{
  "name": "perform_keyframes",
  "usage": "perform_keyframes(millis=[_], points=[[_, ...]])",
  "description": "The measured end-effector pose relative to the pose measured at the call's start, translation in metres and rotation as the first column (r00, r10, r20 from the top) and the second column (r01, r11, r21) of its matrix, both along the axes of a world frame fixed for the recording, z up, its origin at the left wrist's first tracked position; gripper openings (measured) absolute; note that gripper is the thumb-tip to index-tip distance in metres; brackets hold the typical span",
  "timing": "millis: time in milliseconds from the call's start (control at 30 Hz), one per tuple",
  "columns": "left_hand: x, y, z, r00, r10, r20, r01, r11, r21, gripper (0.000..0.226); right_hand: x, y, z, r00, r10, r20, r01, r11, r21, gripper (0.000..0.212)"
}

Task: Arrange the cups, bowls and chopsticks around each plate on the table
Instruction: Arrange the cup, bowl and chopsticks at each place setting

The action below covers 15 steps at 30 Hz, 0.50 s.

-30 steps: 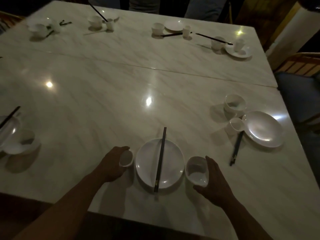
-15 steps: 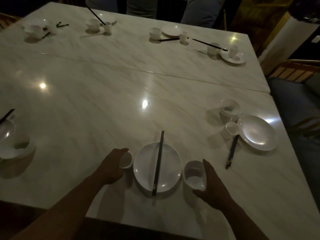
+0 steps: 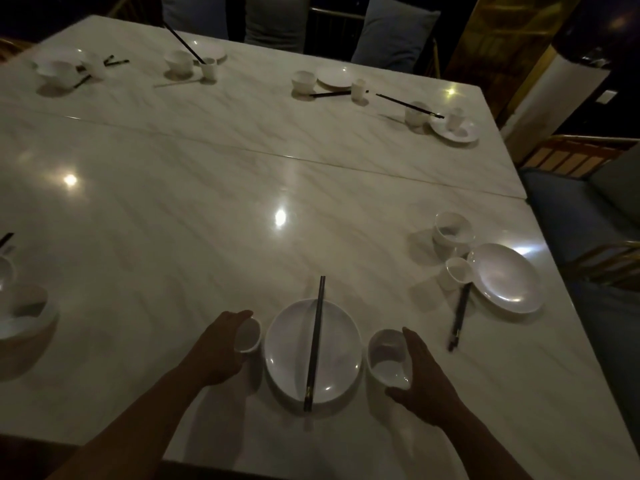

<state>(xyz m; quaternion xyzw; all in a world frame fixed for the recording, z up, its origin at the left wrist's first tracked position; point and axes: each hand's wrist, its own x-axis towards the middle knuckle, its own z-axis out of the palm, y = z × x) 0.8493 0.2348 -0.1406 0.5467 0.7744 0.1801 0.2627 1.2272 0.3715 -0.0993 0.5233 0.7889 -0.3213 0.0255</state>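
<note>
Left hand [image 3: 217, 353] round cup [image 3: 248, 336], right hand [image 3: 426, 388] round bowl [image 3: 387, 362], plate [image 3: 341, 360] between

- One head-worn wide-angle camera, at the near edge of the marble table [image 3: 207, 209], faces forward and down.
- Closest is the plate [image 3: 339, 362], low in frame; the table's far edge lies near the top.

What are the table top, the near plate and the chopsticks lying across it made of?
Table top: polished marble or marble-look stone, pale with grey veins and sharp lamp reflections. Plate: glossy white, likely glazed ceramic or melamine, by its sheen. Chopsticks: dark and smooth, perhaps lacquered wood or plastic; too dim to tell.
</note>
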Motion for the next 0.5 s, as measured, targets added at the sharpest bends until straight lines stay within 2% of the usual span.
perform_keyframes(millis=[200, 367, 433, 500], points=[[0.002, -0.003, 0.006, 1.000, 0.026, 0.012, -0.026, 0.999, -0.021, 0.084, -0.002, 0.004, -0.001, 1.000, 0.017, 0.014, -0.017, 1.000, 0.007, 0.129], [0.007, 0.003, 0.023, 0.997, 0.026, 0.073, -0.021, 0.997, -0.074, 0.096, 0.002, 0.010, -0.001, 0.999, 0.042, 0.002, -0.042, 0.998, -0.045, 0.135], [0.012, 0.011, 0.033, 1.000, 0.001, 0.023, -0.001, 1.000, -0.021, 0.092, 0.007, 0.013, 0.000, 0.999, 0.033, -0.019, -0.034, 0.998, -0.052, 0.133], [0.019, 0.024, 0.039, 0.997, -0.051, -0.066, 0.055, 0.997, 0.062, 0.090, 0.015, 0.016, 0.000, 0.999, -0.012, -0.040, 0.010, 0.999, -0.041, 0.120]])
